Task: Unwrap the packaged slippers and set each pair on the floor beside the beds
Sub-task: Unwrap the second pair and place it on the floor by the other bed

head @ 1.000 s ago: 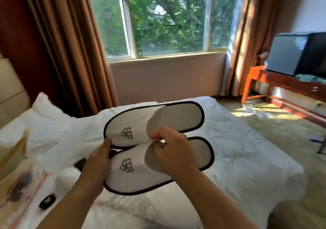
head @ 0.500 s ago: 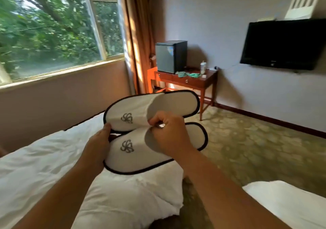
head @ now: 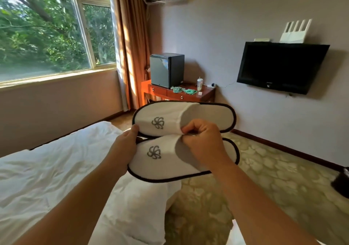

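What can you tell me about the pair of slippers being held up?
The pair of slippers is white, terry-like cloth, with dark piping round each sole and a grey swirl logo on each toe. No wrapper shows. They lie side by side in the air, toes leftward, over the bed corner and carpet. The left hand holds the toe ends; the right hand pinches both upper edges.

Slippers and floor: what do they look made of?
Slippers: white soft fabric, likely terry or nonwoven, matte and slightly nubby, with a grey stitched logo and dark fabric edging. Floor: probably carpet, matte olive with a pale blotchy pattern and no glare; pile is too fine to confirm.
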`<state>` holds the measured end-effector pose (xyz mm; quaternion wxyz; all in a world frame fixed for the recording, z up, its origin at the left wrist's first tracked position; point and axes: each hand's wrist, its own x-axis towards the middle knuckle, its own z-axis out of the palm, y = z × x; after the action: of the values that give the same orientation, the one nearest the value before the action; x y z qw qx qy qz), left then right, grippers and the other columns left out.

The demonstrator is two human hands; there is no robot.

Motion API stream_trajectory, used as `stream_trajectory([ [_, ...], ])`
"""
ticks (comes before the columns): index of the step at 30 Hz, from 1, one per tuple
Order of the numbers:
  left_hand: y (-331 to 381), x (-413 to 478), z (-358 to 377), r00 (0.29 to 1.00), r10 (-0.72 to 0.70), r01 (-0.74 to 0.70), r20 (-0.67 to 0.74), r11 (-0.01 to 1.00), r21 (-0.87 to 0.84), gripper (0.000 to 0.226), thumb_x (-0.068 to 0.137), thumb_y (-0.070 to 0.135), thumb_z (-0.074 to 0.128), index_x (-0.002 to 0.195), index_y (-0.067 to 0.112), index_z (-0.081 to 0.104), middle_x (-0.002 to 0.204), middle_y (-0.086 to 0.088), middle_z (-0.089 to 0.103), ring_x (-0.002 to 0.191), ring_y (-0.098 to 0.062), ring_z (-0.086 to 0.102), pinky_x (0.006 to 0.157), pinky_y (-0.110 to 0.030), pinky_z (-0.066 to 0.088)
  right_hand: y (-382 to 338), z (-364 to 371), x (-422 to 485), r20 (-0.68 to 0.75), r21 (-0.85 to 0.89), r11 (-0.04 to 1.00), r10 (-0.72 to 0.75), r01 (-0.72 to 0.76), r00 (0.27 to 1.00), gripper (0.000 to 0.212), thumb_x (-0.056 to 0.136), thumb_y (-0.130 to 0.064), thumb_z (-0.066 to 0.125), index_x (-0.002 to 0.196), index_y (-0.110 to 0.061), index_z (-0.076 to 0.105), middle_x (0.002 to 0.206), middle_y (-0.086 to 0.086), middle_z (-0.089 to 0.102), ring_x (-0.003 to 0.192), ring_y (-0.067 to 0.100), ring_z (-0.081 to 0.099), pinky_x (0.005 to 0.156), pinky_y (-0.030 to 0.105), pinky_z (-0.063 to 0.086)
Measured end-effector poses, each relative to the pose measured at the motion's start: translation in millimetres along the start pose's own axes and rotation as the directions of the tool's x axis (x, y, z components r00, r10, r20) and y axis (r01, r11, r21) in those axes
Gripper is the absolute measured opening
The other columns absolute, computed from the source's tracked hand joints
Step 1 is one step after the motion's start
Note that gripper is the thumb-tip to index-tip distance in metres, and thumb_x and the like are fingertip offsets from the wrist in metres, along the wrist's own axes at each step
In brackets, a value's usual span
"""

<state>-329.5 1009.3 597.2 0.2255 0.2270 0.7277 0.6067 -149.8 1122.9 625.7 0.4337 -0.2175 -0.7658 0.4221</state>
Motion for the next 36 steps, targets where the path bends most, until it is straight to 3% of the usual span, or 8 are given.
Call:
stream_trajectory([
  [6,16,14,46,0.999,-0.022,0.021,0.043,1.0,0.009,0.047,0.103,0.051,0.036,0.1,0.016,0.068,0.082,-0.009,0.076,0.08,-0.028,0.074,0.071,-0.041,0.06,23,-36,20,-0.054,0.037,0.997,0.065,-0.063,0.996,0.041,0.075,0.009,0.067,0.06,-0.029,0.068,0.061,-0.019,0.069,0.065,-0.004,0.063,0.062,0.006,0.047],
  [10,23,28,71,0.997,-0.019,0.02,0.072,1.0,-0.001,0.044,0.103,0.05,0.035,0.103,0.019,0.067,0.085,-0.009,0.075,0.079,-0.026,0.073,0.067,-0.039,0.059,36,-52,36,-0.071,0.037,0.997,0.072,-0.069,0.995,0.041,0.075,0.01,0.068,0.06,-0.029,0.068,0.06,-0.019,0.069,0.063,-0.005,0.062,0.061,0.006,0.047],
  [17,28,78,89,0.999,0.015,-0.017,0.049,0.999,0.035,0.039,0.102,0.055,0.031,0.107,0.033,0.062,0.096,-0.006,0.075,0.091,-0.028,0.072,0.086,-0.052,0.058,65,-52,81,-0.056,0.069,0.995,0.082,-0.078,0.995,0.041,0.075,0.013,0.068,0.062,-0.025,0.068,0.057,-0.021,0.067,0.059,-0.007,0.06,0.058,0.006,0.046],
  [21,28,123,92,0.998,0.062,-0.063,0.021,0.995,0.072,0.036,0.103,0.053,0.029,0.108,0.034,0.059,0.097,-0.005,0.074,0.091,-0.026,0.071,0.086,-0.052,0.058,90,-33,123,-0.028,0.063,0.994,0.094,-0.092,0.995,0.038,0.076,0.012,0.068,0.066,-0.024,0.07,0.061,-0.018,0.069,0.061,-0.006,0.061,0.058,0.007,0.047],
  [27,22,208,110,0.999,0.041,-0.04,-0.012,0.997,0.067,0.044,0.102,0.055,0.027,0.112,0.029,0.061,0.097,-0.005,0.074,0.091,-0.026,0.071,0.086,-0.052,0.058,135,-5,199,-0.026,0.081,0.992,0.104,-0.102,0.994,0.038,0.08,0.008,0.071,0.082,-0.03,0.071,0.082,-0.014,0.073,0.072,-0.011,0.066,0.065,0.004,0.048],
  [32,20,273,133,1.0,-0.001,0.001,-0.001,0.999,0.041,0.042,0.1,0.059,0.029,0.109,0.034,0.061,0.1,-0.005,0.073,0.094,-0.027,0.071,0.087,-0.052,0.057,173,4,253,-0.037,0.061,0.99,0.128,-0.126,0.991,0.037,0.08,0.006,0.072,0.083,-0.031,0.074,0.081,-0.018,0.075,0.077,-0.006,0.069,0.066,0.005,0.049],
  [36,27,311,156,0.999,-0.015,0.016,-0.042,0.999,0.028,0.042,0.103,0.052,0.03,0.114,0.027,0.061,0.099,-0.005,0.071,0.092,-0.026,0.069,0.087,-0.052,0.057,193,1,293,-0.043,0.036,0.991,0.131,-0.13,0.99,0.04,0.08,0.003,0.073,0.081,-0.037,0.072,0.081,-0.02,0.073,0.079,-0.008,0.067,0.066,0.005,0.049],
])
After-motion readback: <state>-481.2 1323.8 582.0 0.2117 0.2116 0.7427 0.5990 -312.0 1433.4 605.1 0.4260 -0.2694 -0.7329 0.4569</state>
